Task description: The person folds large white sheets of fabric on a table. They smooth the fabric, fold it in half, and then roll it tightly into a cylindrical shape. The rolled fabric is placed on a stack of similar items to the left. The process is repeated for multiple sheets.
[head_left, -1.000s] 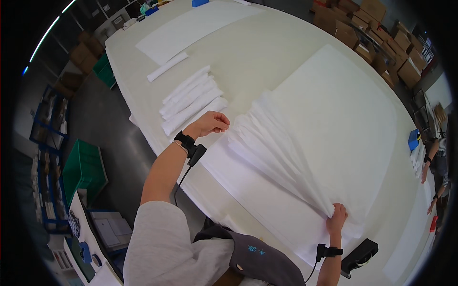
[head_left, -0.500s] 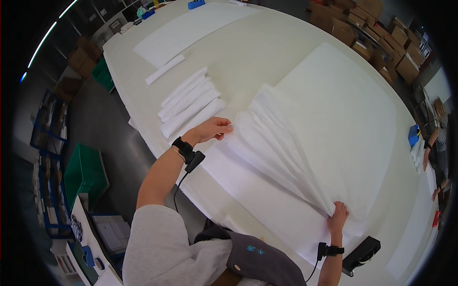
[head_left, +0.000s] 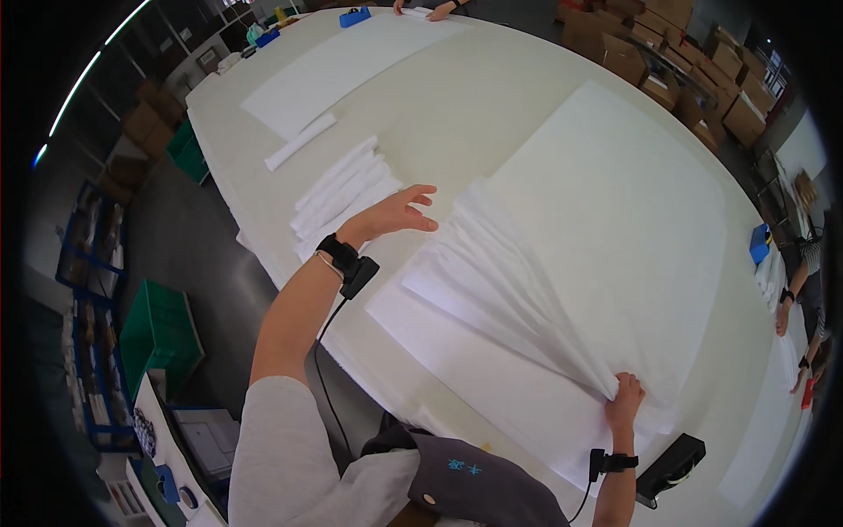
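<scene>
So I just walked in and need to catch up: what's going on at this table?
A person is pleating a big white sheet on the table. The right hand pinches the gathered folds at the near edge, while the left hand hovers open over their far end. Folded white strips lie to the left.

The right hand covers the gathered ends of the pleated white sheet, so the grip beneath its fingers cannot be seen. Below that hand, the forearm is cut off by the lower picture edge. Well beyond the left hand, another person's hands are cropped by the top edge.
</scene>
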The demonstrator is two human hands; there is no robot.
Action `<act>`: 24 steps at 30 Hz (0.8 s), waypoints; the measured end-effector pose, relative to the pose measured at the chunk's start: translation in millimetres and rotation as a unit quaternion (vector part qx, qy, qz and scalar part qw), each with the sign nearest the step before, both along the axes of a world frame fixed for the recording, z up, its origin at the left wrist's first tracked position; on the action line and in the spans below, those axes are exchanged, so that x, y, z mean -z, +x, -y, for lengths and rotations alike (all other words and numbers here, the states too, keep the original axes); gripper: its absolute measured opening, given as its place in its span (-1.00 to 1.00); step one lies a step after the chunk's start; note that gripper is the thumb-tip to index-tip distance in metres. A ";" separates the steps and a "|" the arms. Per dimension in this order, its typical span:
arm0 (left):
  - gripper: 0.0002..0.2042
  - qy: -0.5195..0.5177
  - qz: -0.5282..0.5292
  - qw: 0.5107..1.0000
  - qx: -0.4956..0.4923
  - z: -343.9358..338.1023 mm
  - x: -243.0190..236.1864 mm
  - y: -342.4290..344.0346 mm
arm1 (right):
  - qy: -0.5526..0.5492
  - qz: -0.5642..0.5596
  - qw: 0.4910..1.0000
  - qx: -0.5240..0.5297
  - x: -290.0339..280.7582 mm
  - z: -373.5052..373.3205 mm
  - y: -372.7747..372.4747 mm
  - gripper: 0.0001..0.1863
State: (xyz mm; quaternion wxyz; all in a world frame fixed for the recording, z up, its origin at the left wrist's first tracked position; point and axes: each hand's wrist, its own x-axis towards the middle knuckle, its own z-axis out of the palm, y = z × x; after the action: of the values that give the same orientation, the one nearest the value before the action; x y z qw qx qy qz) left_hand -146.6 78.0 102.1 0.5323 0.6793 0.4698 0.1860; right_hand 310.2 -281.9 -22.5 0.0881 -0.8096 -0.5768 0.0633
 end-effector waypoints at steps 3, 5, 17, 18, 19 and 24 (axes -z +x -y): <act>-0.38 -0.030 0.049 0.997 0.052 -1.6 5.3 51.5 | -0.018 0.003 1.000 -0.013 -4.2 -2.6 -1.7 -0.47; -0.47 -0.059 0.105 0.992 0.047 -7.1 17.1 66.1 | -0.013 0.010 1.000 -0.013 -5.7 -3.0 -5.5 -0.47; -0.12 0.410 -0.047 0.869 0.272 70.1 -85.4 141.3 | 0.036 0.059 0.997 -0.026 -7.5 3.5 -8.7 -0.56; -0.01 0.428 -0.078 0.817 0.377 88.2 -82.3 165.6 | 0.047 0.064 0.996 -0.035 -9.4 -3.2 -11.5 -0.54; 0.02 0.458 -0.107 0.773 0.426 107.4 -62.2 189.1 | 0.069 0.073 0.994 -0.039 -13.0 -6.8 -14.1 -0.51; -0.08 0.525 -0.269 0.660 0.465 141.0 61.6 207.9 | -0.018 0.073 0.997 -0.012 -44.6 -24.6 -26.1 -0.50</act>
State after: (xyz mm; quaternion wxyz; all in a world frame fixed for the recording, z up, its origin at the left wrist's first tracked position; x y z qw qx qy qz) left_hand 61.3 -63.0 40.5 -0.0452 0.9964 0.0398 -0.0602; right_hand 284.1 -257.3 22.1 0.0301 -0.8064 -0.5904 0.0152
